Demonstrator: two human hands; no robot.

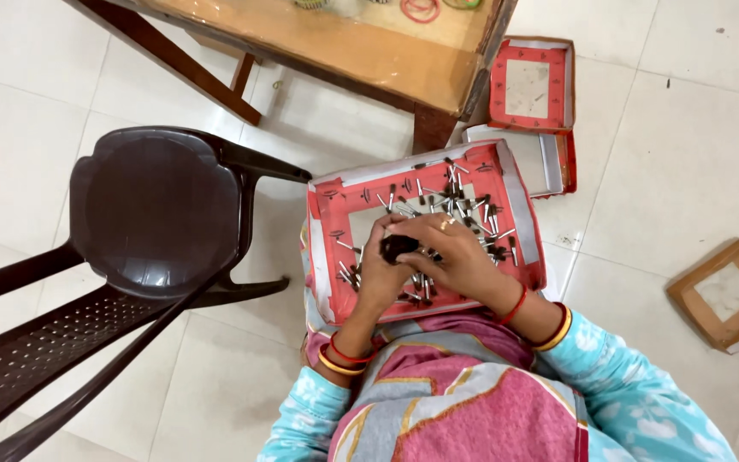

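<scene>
So on my far left, around 9 o'clock, there's the dark plastic chair point(151, 210) hogging that side, its arm nearly touching the red tray point(325, 257) on my lap. My left hand point(378, 274) is curled up under a small dark bundle point(398, 246), and my right hand point(446, 252) closes over it from the top, so both are clamped on it together. I'd guess I'm only partway: loads of loose little metal-tipped pieces point(455, 201) lie scattered at 12 to 2 o'clock in the tray. The tray's raised rim keeps them in. Up at 12 sits the wooden surface point(318, 38), with an empty red tray point(530, 84) at 1 o'clock. Open floor point(643, 188) on my right, and a brown box lid point(729, 295) at 3 o'clock.
</scene>
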